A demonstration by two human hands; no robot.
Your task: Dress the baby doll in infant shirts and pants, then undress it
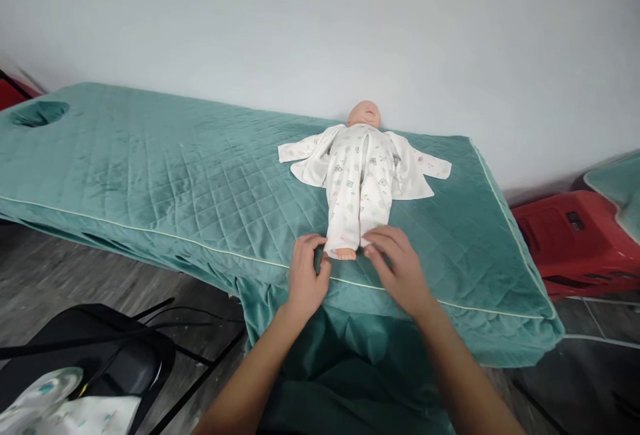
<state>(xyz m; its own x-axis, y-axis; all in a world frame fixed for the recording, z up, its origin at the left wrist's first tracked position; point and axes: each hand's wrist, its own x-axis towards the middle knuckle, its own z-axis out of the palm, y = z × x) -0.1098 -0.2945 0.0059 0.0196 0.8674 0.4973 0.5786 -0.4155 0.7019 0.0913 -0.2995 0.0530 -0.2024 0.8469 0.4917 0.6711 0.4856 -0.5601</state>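
Observation:
A baby doll [364, 114] lies on its back on the green quilted bed cover [225, 188], its head toward the wall. White printed baby pants [345, 182] cover its legs and reach up over its front. Under it a white baby shirt [313, 158] is spread open with both sleeves stretched outward. At the cuff of the pant leg on the left, my left hand [307, 275] pinches the fabric edge; the doll's toes show there. My right hand [397, 265] grips the other leg's cuff between thumb and fingers, hiding that foot.
A white wall [250, 28] runs behind the bed. On the left below, a black chair [115, 355] bears white printed cloth [95, 415]. Beyond the bed's right end stands a red plastic stool [575, 228]. The bed has a face hole [40, 114] at far left.

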